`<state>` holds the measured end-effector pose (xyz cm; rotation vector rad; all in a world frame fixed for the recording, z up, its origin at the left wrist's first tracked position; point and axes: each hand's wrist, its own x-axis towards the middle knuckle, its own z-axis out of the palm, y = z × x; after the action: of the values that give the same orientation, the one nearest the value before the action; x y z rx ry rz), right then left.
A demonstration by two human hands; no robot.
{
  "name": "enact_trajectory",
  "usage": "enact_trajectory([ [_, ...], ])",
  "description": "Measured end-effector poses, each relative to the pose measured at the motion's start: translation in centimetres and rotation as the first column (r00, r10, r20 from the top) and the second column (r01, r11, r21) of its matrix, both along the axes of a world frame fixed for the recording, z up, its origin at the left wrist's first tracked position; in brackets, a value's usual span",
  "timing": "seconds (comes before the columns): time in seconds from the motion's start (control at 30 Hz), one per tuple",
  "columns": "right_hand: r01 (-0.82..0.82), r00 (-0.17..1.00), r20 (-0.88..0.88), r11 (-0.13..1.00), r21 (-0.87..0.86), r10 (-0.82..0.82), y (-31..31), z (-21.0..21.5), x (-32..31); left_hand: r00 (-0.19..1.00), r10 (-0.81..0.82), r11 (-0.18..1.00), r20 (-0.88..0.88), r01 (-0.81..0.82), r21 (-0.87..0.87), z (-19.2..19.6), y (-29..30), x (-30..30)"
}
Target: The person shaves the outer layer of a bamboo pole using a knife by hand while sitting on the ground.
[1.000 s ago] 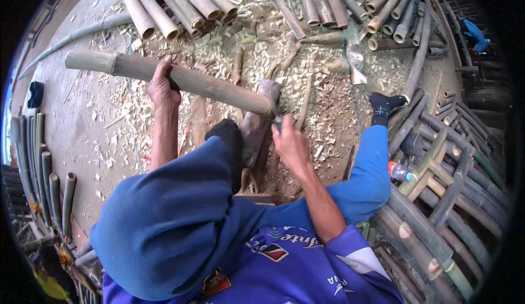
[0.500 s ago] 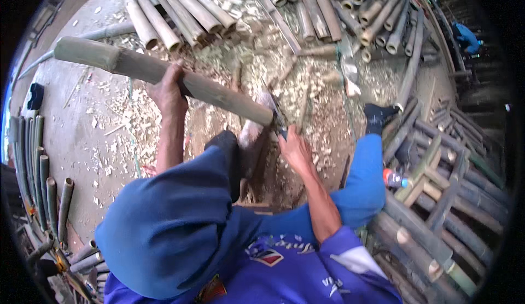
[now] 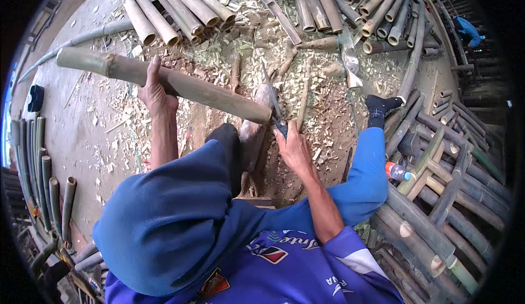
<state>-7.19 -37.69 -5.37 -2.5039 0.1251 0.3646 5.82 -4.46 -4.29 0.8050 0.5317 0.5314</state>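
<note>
My left hand [image 3: 158, 93] is wrapped around a thick length of bamboo [image 3: 202, 91], thumb on top. The bamboo slants from the far left down to the middle, and its near end lies over a worn wooden block [image 3: 252, 134]. My right hand [image 3: 295, 149] is closed on the dark handle of a knife [image 3: 272, 92] just right of that end. The narrow blade points away from me, close beside the block. Whether the blade touches the bamboo I cannot tell.
Pale wood shavings [image 3: 322, 104] cover the ground. Cut bamboo tubes [image 3: 164, 19] lie in piles at the back, and more poles [image 3: 41, 178] stand at the left. At the right are a bamboo frame [image 3: 437, 178] and a bottle [image 3: 396, 171]. Far right, another person [image 3: 467, 32] is partly visible.
The bamboo's far left end has dipped slightly, and my left hand has shifted a little to the left along with it. My right hand keeps the knife in nearly the same place.
</note>
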Motion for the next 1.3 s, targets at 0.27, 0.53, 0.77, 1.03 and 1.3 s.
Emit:
enact_trajectory([
  [0.27, -0.161, 0.765, 0.644, 0.964, 0.214, -0.015, 2.1, 4.2, 0.2, 0.999, 0.040, 0.995, 0.007, -0.040, 0.086, -2.7, 0.7, 2.2],
  [0.53, -0.043, 0.999, -0.030, 0.999, 0.002, 0.043, 1.2, 5.2, 2.0, 0.994, -0.092, 0.991, 0.051, 0.086, 0.100, -2.5, -0.1, 3.4],
  [0.77, 0.101, 0.995, 0.013, 0.989, 0.109, -0.103, 0.8, 0.5, 0.6, 0.954, -0.291, 0.951, 0.066, 0.281, 0.127, -2.3, -0.8, 4.8],
  [1.03, -0.007, 0.982, 0.187, 0.986, 0.164, -0.025, 2.1, 5.1, -0.5, 0.944, -0.313, 0.938, 0.106, 0.290, 0.190, -1.1, 0.9, 3.5],
  [1.3, 0.048, 0.999, -0.017, 0.998, -0.030, -0.049, -1.4, -2.4, 0.2, 0.991, -0.122, 0.977, 0.053, 0.111, 0.182, 0.1, -2.6, 5.4],
])
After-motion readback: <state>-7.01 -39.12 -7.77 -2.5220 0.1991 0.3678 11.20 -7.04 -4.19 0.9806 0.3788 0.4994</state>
